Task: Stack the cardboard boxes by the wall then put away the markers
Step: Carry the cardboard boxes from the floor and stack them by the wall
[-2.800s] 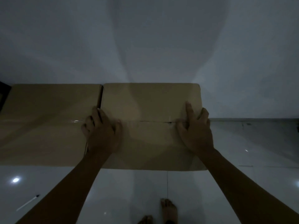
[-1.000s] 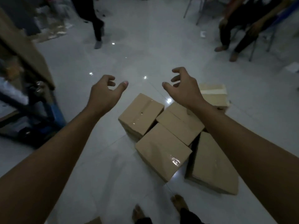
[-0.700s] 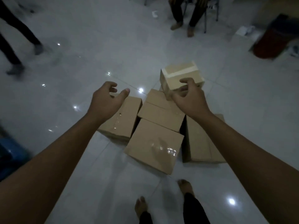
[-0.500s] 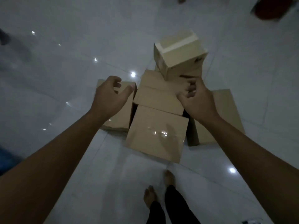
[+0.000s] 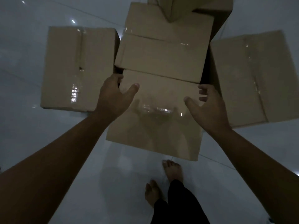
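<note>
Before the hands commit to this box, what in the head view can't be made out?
- Left hand: fingertips drop behind the near box's left edge; grip unclear.
- Right hand: fingers curled above the box's right edge; contact unclear.
- Top box: cut off by the upper frame edge.
- Right box: partly past the right frame edge.
- Markers: none in view.

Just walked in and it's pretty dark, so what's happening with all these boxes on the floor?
A person is bending over a cluster of taped cardboard boxes on the tiled floor. The left hand curls over the near box at its far left corner; the right hand is open at its right edge, not yet gripping. Other boxes sit left, right and behind.
</note>
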